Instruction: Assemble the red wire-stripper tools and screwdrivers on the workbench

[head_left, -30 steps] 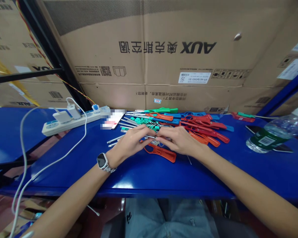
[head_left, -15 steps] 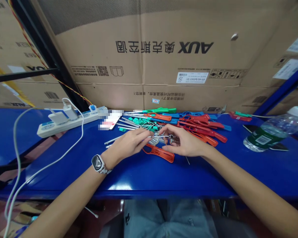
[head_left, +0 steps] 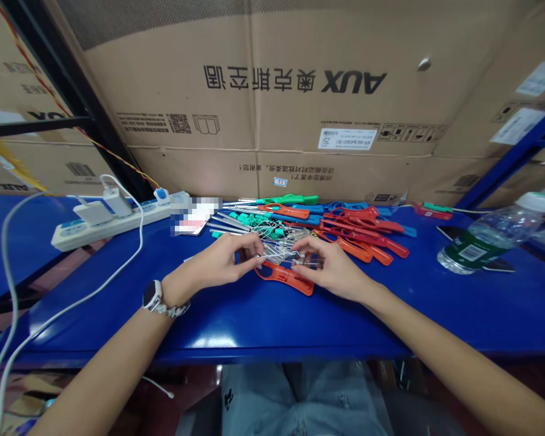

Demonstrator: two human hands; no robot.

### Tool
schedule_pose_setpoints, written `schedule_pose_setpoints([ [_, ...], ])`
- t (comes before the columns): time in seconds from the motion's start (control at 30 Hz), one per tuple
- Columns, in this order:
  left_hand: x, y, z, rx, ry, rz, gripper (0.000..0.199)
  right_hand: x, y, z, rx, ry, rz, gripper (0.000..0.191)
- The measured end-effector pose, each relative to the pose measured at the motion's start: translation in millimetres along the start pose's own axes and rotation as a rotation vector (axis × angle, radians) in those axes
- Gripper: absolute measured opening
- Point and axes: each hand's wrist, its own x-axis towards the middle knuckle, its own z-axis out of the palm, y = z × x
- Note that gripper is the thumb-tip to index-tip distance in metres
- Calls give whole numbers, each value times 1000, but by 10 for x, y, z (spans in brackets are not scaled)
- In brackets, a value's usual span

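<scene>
My left hand (head_left: 227, 263), with a watch on its wrist, pinches one end of a thin pale wire (head_left: 279, 257). My right hand (head_left: 338, 269) is closed around a small translucent brownish part (head_left: 311, 263), from which the wire seems to run; its details are too small to make out. Just below and behind the fingers lies an orange lighter handle (head_left: 295, 279) on the blue table. Loose silver metal pieces (head_left: 277, 249) and small green plastic parts (head_left: 249, 219) are heaped beyond the hands.
Red lighter shells (head_left: 367, 227) and a green long-neck lighter (head_left: 290, 199) lie at the back. On the left is a white power strip (head_left: 104, 229) with a trailing cable (head_left: 142, 233). A water bottle (head_left: 475, 245) lies right, near a dark phone (head_left: 452, 232). Cardboard boxes (head_left: 277, 109) stand behind.
My hands have moved apart, the left drawing back to the left and the wire now stretching between them. The view has shifted slightly.
</scene>
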Motion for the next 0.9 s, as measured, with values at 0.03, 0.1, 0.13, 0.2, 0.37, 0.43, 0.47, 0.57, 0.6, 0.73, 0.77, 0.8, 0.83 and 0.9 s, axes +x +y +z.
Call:
schedule_pose_setpoints([
  [0.03, -1, -9, -8, -1, -6, 4, 12, -1, -1, 4, -29, -9, -7, 27],
  [0.1, -3, -33, -19, 4, -15, 5, 13, 4, 6, 10, -63, -15, -29, 26],
  [0.13, -3, -47, -22, 6, -21, 0, 14, 9, 16, 13, -70, -16, -42, 27],
  [0.2, -2, -74, -25, 12, -33, -10, 15, 21, 49, 14, -87, -3, -70, 26],
  [0.37, 2, -78, -9, 29, -61, -30, 17, 39, 142, 1, -168, -19, -121, 15],
  [0.43, 1, -56, 2, 28, -93, -68, 17, 35, 156, -6, -235, -36, -134, 13],
  [0.47, 0, -45, 8, 24, -103, -86, 17, 32, 156, -9, -278, -39, -145, 13],
  [0.57, -2, -30, 28, -9, -109, -124, 17, 22, 145, -15, -392, -39, -185, 13],
  [0.6, -2, -31, 34, -22, -109, -132, 17, 20, 139, -15, -413, -40, -193, 14],
  [0.73, 1, -47, 45, -6, -63, -134, 18, 14, 116, -15, -431, -33, -211, 19],
  [0.77, 2, -49, 44, 4, -43, -135, 18, 11, 109, -17, -427, -21, -215, 20],
  [0.8, 2, -50, 40, 7, -28, -139, 18, 6, 103, -19, -421, -7, -221, 21],
  [0.83, 3, -47, 36, 4, -19, -146, 18, 0, 97, -22, -414, 8, -227, 23],
  [0.9, 4, -37, 27, -19, -12, -158, 18, -11, 90, -25, -390, 28, -234, 27],
])
